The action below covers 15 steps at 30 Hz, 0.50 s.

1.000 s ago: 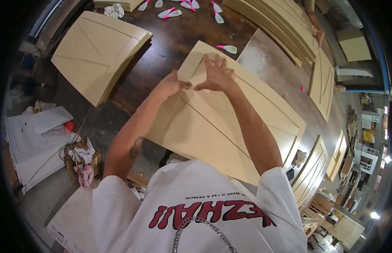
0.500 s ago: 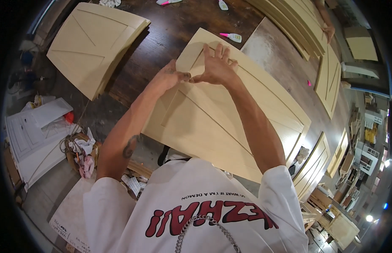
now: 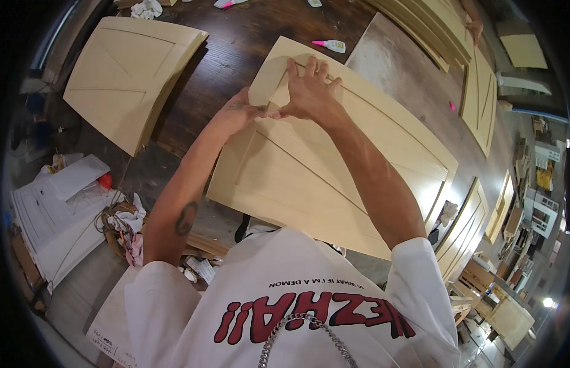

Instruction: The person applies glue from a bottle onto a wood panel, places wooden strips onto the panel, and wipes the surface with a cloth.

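Observation:
A pale wooden door panel (image 3: 322,190) with a raised frame and a diagonal strip lies in front of me, one corner pointing away over the dark table. My right hand (image 3: 312,95) rests on its far part with fingers spread, the thumb reaching toward my left thumb. At the panel's left edge, my left hand (image 3: 239,113) is closed round the rim, thumb on top. Its other fingers are partly hidden. The two thumbs nearly meet over the frame strip.
Another stack of pale panels (image 3: 129,80) stands at the left. A glue bottle (image 3: 331,46) with a pink cap lies beyond the panel on the dark table (image 3: 248,37). More panels (image 3: 478,110) line the right, where another person's hand (image 3: 475,30) shows. White boards (image 3: 58,208) lie lower left.
Both hands keep nearly the same hold on the panel. The whole view has shifted slightly, and my right fingers sit a little differently on the wood.

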Motion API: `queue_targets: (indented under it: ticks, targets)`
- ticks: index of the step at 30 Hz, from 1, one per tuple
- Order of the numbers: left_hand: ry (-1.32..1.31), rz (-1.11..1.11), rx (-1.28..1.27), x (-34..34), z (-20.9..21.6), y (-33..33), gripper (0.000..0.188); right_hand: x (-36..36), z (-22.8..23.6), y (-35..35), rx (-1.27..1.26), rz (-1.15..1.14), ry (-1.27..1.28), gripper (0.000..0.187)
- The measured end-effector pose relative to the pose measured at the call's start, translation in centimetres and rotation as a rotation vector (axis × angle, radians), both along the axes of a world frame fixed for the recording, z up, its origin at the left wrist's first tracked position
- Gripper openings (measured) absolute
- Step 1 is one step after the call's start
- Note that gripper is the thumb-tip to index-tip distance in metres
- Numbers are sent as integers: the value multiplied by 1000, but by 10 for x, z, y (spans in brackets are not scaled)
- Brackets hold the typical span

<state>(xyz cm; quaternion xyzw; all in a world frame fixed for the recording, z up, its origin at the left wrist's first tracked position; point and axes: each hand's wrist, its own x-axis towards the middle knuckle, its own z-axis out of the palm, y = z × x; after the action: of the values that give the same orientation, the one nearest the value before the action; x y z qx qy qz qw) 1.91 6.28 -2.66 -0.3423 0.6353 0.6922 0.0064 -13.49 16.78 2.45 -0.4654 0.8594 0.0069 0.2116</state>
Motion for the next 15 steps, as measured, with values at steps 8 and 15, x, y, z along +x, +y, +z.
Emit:
queue_targets:
  ticks: [8, 15]
  targets:
    - [-63, 21, 66, -1, 13, 3, 56, -1, -3, 0, -14, 17, 33, 125]
    - [76, 42, 33, 0, -8, 4, 63, 0, -4, -2, 13, 20, 42, 126]
